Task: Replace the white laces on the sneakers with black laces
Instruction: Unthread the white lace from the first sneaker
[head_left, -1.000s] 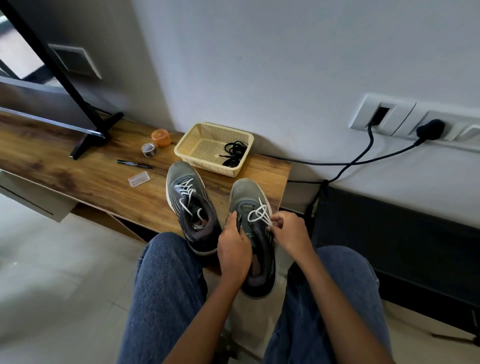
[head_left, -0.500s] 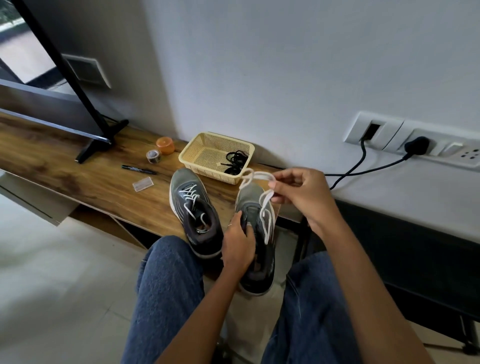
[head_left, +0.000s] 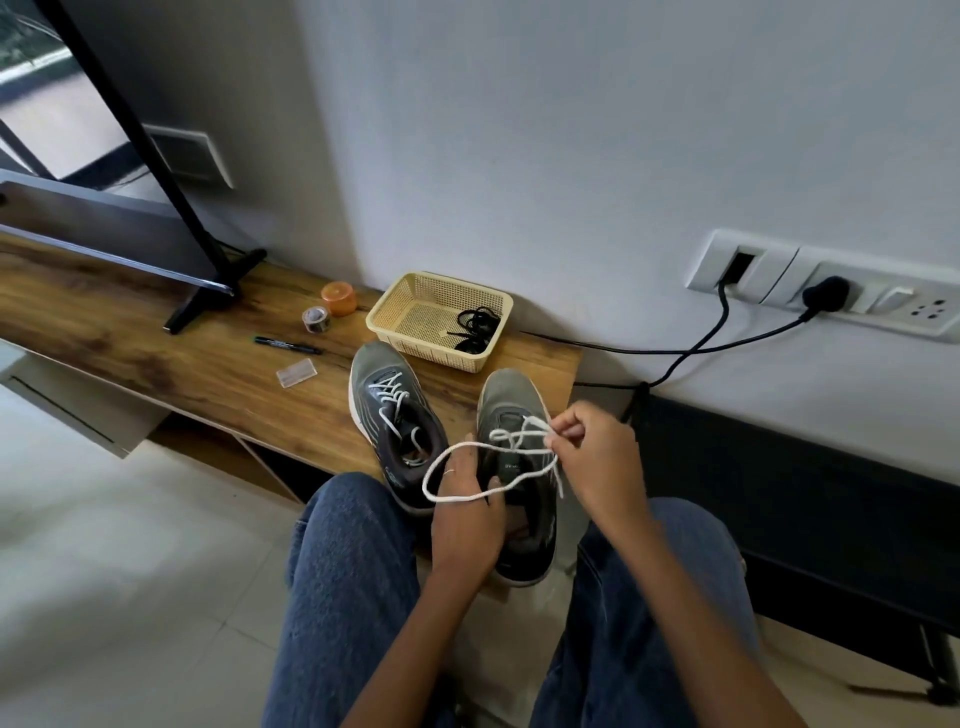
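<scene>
Your left hand grips the near sneaker at its collar, fingers curled over the inner side of the opening, steadying it at the front right corner of the wooden bench. Your right hand sits just right of that shoe, fingertips pinched together on the white lace, which is partly out of the eyelets: one loose loop sweeps out over the back of your left hand, and a few crossings lie over the tongue. The second sneaker stands just left of the first, touching or nearly touching it, its own white lace threaded through it, its heel reaching the bench's front edge. Behind both shoes, against the wall at the back right corner, a yellow mesh basket holds the black laces bundled in its right end. Left of the basket stand an orange cap and a small tape roll; nearer the middle lie a black marker and a small clear box, well apart from the shoes. Your knees in blue jeans flank the near sneaker
</scene>
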